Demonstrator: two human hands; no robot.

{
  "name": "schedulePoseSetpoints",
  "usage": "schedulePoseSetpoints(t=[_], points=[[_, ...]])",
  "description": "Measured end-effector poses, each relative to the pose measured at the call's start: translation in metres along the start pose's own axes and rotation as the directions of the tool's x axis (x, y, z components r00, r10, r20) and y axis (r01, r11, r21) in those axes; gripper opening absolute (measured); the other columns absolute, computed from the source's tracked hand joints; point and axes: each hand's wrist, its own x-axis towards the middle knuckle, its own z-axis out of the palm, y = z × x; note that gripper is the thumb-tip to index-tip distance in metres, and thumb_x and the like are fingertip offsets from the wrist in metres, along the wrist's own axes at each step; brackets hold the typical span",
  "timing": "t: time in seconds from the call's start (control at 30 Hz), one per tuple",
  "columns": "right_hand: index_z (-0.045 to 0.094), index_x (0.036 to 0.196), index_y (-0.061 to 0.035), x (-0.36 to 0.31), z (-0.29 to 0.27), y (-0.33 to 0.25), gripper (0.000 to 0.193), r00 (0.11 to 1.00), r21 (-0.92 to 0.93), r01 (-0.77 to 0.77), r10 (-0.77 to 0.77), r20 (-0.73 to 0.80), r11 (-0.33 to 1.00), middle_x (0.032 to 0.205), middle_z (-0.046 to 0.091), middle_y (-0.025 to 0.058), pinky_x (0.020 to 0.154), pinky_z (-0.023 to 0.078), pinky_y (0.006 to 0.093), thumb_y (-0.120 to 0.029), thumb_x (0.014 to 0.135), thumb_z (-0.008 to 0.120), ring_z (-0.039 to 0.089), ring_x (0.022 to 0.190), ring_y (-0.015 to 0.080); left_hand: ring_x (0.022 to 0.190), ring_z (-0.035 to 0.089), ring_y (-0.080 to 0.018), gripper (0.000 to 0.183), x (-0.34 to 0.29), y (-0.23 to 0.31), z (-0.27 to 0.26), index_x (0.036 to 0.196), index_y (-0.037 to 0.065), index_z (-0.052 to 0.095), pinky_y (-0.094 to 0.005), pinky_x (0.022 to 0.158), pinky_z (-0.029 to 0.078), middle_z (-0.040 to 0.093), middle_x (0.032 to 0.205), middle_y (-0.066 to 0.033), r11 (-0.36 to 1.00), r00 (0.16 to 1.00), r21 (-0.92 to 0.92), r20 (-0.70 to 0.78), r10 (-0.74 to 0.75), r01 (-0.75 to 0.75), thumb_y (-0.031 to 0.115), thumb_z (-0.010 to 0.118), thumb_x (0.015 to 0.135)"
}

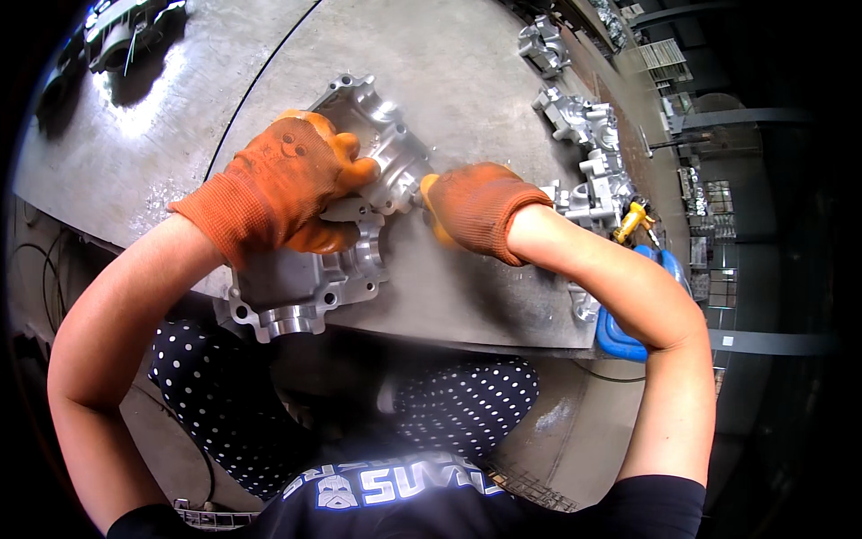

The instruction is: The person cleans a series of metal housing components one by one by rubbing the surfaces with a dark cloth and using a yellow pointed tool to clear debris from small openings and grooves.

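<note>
My left hand [296, 175], in an orange work glove, is closed on a silver cast-metal housing [395, 153] that lies tilted on the metal table. Its fingers curl over the housing's near side. My right hand [476, 211], gloved alike, is closed at the right end of that housing, its fingertips against or very near the edge. What it holds, if anything, is hidden by the glove. A second open-faced silver housing [287, 283] lies below my left hand, partly covered by it and reaching over the table's front edge.
Several silver castings [588, 126] line the table's right side. A yellow-bodied tool [634, 222] sits by them, near a blue container [620, 340] at the right front corner. A black cable [256, 85] crosses the table [458, 85]. Shadowed metal parts [117, 40] stand at far left.
</note>
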Motion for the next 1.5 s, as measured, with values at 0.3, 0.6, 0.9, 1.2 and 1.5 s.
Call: schedulePoseSetpoints(t=[0.3, 0.6, 0.9, 1.2, 1.5], points=[[0.068, 0.109, -0.0003, 0.002, 0.008, 0.017, 0.026, 0.965, 0.209, 0.251, -0.261, 0.020, 0.945, 0.095, 0.072, 0.0225, 0.074, 0.057, 0.0439, -0.008, 0.084, 0.063, 0.073, 0.087, 0.0380, 0.076, 0.060, -0.0280, 0.073, 0.004, -0.021, -0.004, 0.123, 0.011, 0.067, -0.0392, 0.071, 0.048, 0.061, 0.088, -0.0094, 0.983, 0.984, -0.024, 0.000, 0.180, -0.180, 0.046, 0.083, 0.061], [0.063, 0.111, -0.0015, -0.004, -0.001, 0.028, 0.027, 0.926, 0.646, 0.213, -0.362, 0.106, 0.733, 0.075, 0.067, 0.0118, 0.057, 0.052, 0.0366, -0.016, 0.088, 0.059, 0.066, 0.063, 0.0198, 0.077, 0.060, -0.0286, 0.077, 0.007, -0.024, -0.010, 0.129, 0.014, 0.065, -0.0388, 0.071, 0.048, 0.061, 0.091, -0.0095, 0.968, 0.967, -0.036, 0.039, 0.250, -0.249, 0.044, 0.086, 0.061], [0.064, 0.117, -0.0027, -0.048, 0.042, 0.028, 0.034, 0.851, 0.843, 0.526, 0.053, -0.523, -0.117, 0.072, 0.061, -0.0001, 0.043, 0.043, 0.0208, -0.031, 0.100, 0.061, 0.056, 0.052, 0.0074, 0.105, 0.063, -0.0367, 0.076, -0.005, 0.000, -0.030, 0.135, 0.009, 0.058, -0.0457, 0.093, 0.050, 0.065, 0.112, -0.0171, 0.997, 0.998, -0.051, -0.030, 0.056, -0.058, 0.047, 0.080, 0.073], [0.061, 0.113, 0.0021, -0.128, 0.168, 0.005, 0.028, 0.868, 0.810, 0.489, 0.279, -0.412, -0.325, 0.069, 0.059, 0.0043, 0.051, 0.043, 0.0254, -0.022, 0.101, 0.060, 0.054, 0.054, 0.0108, 0.135, 0.050, -0.0279, 0.050, -0.128, 0.059, -0.016, 0.108, 0.014, 0.070, -0.0506, 0.116, 0.038, 0.062, 0.129, -0.0056, 0.952, 0.990, 0.279, -0.090, -0.105, 0.126, 0.016, 0.084, 0.061], [0.064, 0.114, -0.0046, -0.125, 0.219, -0.001, 0.032, 0.827, 0.679, 0.562, 0.342, -0.447, -0.472, 0.070, 0.059, 0.0018, 0.047, 0.039, 0.0216, -0.034, 0.100, 0.062, 0.056, 0.057, 0.0097, 0.103, 0.062, -0.0145, 0.049, -0.036, 0.018, -0.064, 0.132, -0.004, 0.055, -0.0274, 0.086, 0.053, 0.064, 0.116, -0.0092, 0.343, 0.968, -0.937, -0.025, -0.248, 0.064, 0.034, 0.063, 0.102]])
